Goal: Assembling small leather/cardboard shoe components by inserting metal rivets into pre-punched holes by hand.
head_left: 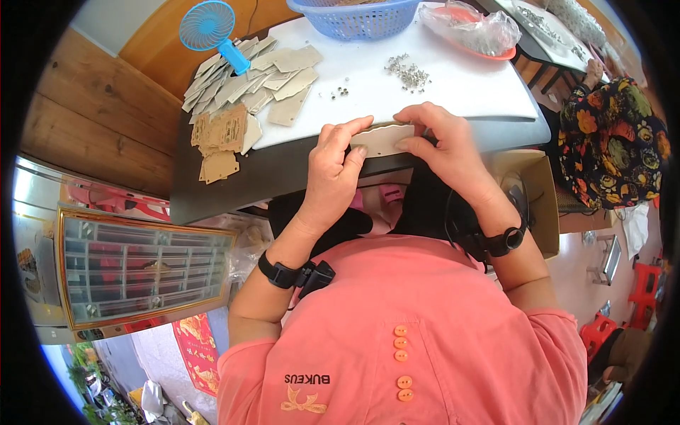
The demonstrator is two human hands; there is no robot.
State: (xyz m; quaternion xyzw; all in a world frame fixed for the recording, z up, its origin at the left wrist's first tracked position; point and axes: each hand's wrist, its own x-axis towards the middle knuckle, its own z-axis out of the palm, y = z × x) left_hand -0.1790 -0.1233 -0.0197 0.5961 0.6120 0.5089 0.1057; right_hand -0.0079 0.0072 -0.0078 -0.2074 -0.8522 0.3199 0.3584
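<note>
A pale grey cardboard card [384, 140] with a wavy top edge is held upright at the table's front edge. My left hand [336, 166] pinches its left end between thumb and fingers. My right hand [445, 145] grips the right end the same way, thumb on the near face. A small dark hole shows near the card's lower edge. Beyond my hands, a few small metal pieces [343, 92] lie on the white sheet [361, 64], with a larger scatter of shiny metal pieces [408, 73] to their right.
Stacked grey cards [290, 67] and brown printed cards [219, 134] cover the table's left side, beside a blue fan [207, 25]. At the back are a blue basket [358, 20] and a red tray [504, 54] holding a plastic bag. Another person [613, 142] sits at right.
</note>
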